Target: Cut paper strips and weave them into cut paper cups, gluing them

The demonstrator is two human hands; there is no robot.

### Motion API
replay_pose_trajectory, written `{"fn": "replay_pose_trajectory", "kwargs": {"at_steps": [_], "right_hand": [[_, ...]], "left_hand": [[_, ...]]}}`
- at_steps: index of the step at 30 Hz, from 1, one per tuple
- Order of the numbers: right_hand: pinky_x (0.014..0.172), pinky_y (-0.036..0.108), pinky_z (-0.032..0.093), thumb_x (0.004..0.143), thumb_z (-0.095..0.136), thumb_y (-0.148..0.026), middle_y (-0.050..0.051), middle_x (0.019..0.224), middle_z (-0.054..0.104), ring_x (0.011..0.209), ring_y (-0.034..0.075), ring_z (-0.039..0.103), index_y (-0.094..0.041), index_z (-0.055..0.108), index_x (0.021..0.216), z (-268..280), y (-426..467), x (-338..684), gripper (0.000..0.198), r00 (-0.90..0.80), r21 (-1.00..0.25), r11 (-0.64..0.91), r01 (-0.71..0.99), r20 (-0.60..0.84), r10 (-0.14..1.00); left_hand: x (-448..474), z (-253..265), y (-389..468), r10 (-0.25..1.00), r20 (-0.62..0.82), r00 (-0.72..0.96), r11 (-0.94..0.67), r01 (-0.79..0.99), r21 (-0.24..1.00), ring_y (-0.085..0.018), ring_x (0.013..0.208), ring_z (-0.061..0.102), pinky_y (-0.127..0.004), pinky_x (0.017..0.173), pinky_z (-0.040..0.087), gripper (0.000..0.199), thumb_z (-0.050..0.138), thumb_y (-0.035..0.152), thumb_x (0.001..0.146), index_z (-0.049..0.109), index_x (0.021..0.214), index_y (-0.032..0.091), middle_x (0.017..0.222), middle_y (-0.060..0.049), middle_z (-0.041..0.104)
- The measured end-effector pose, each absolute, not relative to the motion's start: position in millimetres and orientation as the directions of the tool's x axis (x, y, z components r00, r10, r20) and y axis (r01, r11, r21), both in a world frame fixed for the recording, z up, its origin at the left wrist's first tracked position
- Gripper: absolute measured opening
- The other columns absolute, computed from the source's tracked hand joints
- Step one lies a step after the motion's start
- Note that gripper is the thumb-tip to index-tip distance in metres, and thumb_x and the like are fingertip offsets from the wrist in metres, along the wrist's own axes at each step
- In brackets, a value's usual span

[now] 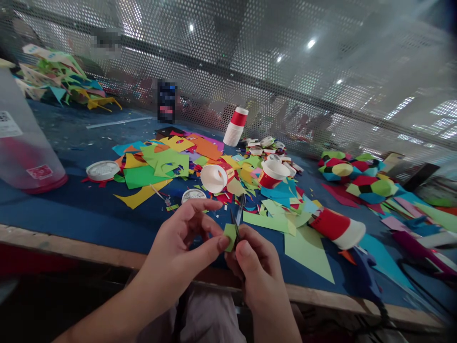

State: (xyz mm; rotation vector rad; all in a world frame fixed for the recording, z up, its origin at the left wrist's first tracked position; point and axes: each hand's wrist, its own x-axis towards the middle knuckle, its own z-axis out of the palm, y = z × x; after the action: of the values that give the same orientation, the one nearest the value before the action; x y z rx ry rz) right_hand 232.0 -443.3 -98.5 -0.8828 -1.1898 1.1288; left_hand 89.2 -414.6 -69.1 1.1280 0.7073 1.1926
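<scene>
Between the thumb and finger of my left hand (189, 238) is pinched a small piece of green paper (230, 236). My right hand (255, 267) is closed around a pair of scissors (234, 226), whose dark blades point upward right beside the green piece. The scissors' handles are mostly hidden inside my fingers. Both hands are held over the front edge of the blue table (107, 214). Just beyond them lie a cutter knife (240, 209), a round white lid (193, 196) and a tipped paper cup (216, 177).
Coloured paper scraps (167, 157) cover the middle. A cup stack (236, 126) stands behind, another red-and-white cup (337, 227) lies right. A blue glue gun (360, 271) with its cable sits front right, near paper balls (350, 169). A tall plastic cup (28, 138) stands left.
</scene>
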Motion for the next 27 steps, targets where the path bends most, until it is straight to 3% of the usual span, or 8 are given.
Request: {"fn": "replay_pose_trajectory", "kwargs": {"at_steps": [6, 13, 16, 18, 22, 27], "right_hand": [[0.048, 0.025, 0.021, 0.095, 0.058, -0.048, -0.004, 0.061, 0.043, 0.054, 0.01, 0.028, -0.021, 0.065, 0.074, -102, -443, 233, 0.034, 0.019, -0.947, 0.253, -0.197, 0.254, 0.967], [0.046, 0.022, 0.022, 0.089, 0.066, -0.051, -0.007, 0.059, 0.043, 0.05, 0.007, 0.027, -0.023, 0.069, 0.083, -94, -443, 232, 0.029, 0.005, -0.949, 0.225, -0.222, 0.229, 0.973], [0.044, 0.02, 0.022, 0.089, 0.063, -0.054, -0.006, 0.057, 0.046, 0.048, 0.007, 0.031, -0.022, 0.07, 0.086, -95, -444, 233, 0.033, 0.015, -0.957, 0.204, -0.207, 0.205, 0.979], [0.044, 0.019, 0.023, 0.09, 0.062, -0.054, -0.005, 0.056, 0.048, 0.047, 0.006, 0.032, -0.021, 0.072, 0.087, -96, -444, 233, 0.034, 0.023, -0.962, 0.199, -0.184, 0.198, 0.98], [0.044, 0.019, 0.024, 0.086, 0.067, -0.054, -0.004, 0.056, 0.051, 0.047, 0.006, 0.035, -0.02, 0.073, 0.087, -95, -444, 233, 0.034, 0.063, -0.96, 0.205, -0.189, 0.196, 0.979], [0.045, 0.019, 0.027, 0.087, 0.065, -0.051, -0.003, 0.053, 0.053, 0.048, 0.009, 0.043, -0.02, 0.074, 0.087, -96, -443, 231, 0.033, 0.199, -0.942, 0.255, -0.22, 0.213, 0.957]], "left_hand": [[89, -70, -415, 0.956, 0.128, 0.266, -0.038, -0.317, 0.948, -0.006, 0.068, 0.061, -0.012, 0.064, 0.049, 0.03, 0.076, 0.021, 0.079, 0.062, 0.106, 0.025, 0.072, 0.007, 0.063], [84, -72, -410, 0.959, 0.156, 0.239, -0.081, -0.295, 0.952, -0.007, 0.063, 0.06, -0.012, 0.057, 0.049, 0.018, 0.073, 0.023, 0.081, 0.063, 0.095, 0.024, 0.074, 0.006, 0.064], [76, -70, -406, 0.953, 0.216, 0.211, -0.184, -0.162, 0.97, -0.007, 0.061, 0.059, -0.012, 0.054, 0.048, 0.006, 0.069, 0.024, 0.084, 0.067, 0.09, 0.024, 0.076, 0.004, 0.065], [69, -70, -402, 0.924, 0.32, 0.209, -0.319, -0.041, 0.947, -0.009, 0.071, 0.063, -0.013, 0.061, 0.05, 0.009, 0.064, 0.022, 0.086, 0.071, 0.091, 0.026, 0.083, 0.003, 0.068], [56, -76, -395, 0.821, 0.468, 0.327, -0.546, 0.215, 0.81, -0.012, 0.086, 0.068, -0.018, 0.076, 0.053, 0.02, 0.057, 0.017, 0.089, 0.072, 0.096, 0.027, 0.093, 0.002, 0.073], [45, -83, -393, 0.774, 0.558, 0.3, -0.622, 0.528, 0.578, -0.02, 0.102, 0.067, -0.03, 0.094, 0.05, 0.023, 0.056, 0.021, 0.093, 0.07, 0.11, 0.025, 0.108, -0.004, 0.074]]}}
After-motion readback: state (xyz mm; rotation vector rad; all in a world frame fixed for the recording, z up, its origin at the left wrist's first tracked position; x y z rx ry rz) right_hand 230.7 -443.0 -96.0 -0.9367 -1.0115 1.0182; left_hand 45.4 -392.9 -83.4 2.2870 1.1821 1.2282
